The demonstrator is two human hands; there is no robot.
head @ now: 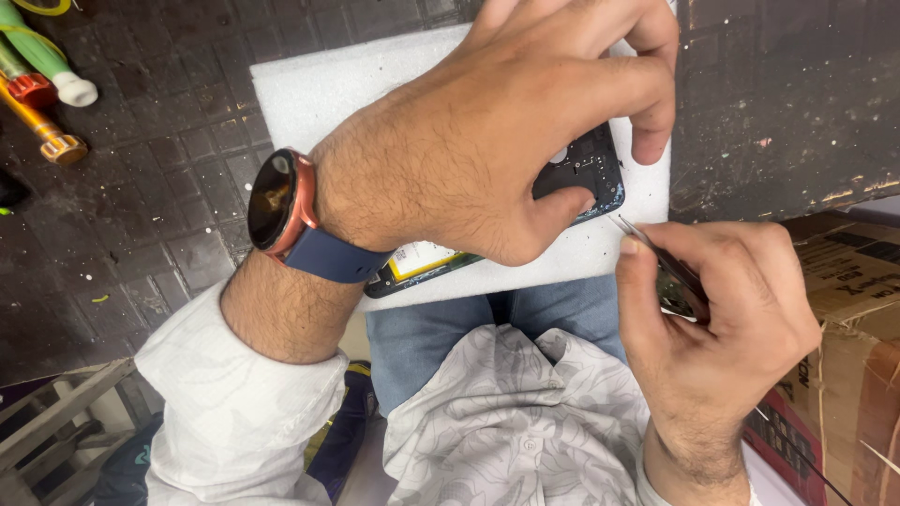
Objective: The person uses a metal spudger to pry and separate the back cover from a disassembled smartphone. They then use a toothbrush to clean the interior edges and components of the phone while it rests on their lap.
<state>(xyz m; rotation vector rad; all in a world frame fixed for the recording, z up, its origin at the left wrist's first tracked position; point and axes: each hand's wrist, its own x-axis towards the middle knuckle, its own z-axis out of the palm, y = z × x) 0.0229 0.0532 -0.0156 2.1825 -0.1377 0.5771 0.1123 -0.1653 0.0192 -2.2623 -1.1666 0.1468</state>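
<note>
At centre frame, my left hand pins the opened phone steady while my right hand pinches tweezers, best guided gently.

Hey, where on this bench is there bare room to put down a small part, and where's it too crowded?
Free: the white foam pad's top left corner, above the watch, and the dark mat between the pad and the screwdrivers. Crowded: the opened phone under the left hand, and the pad's right edge by the right hand with its tweezers.
</note>
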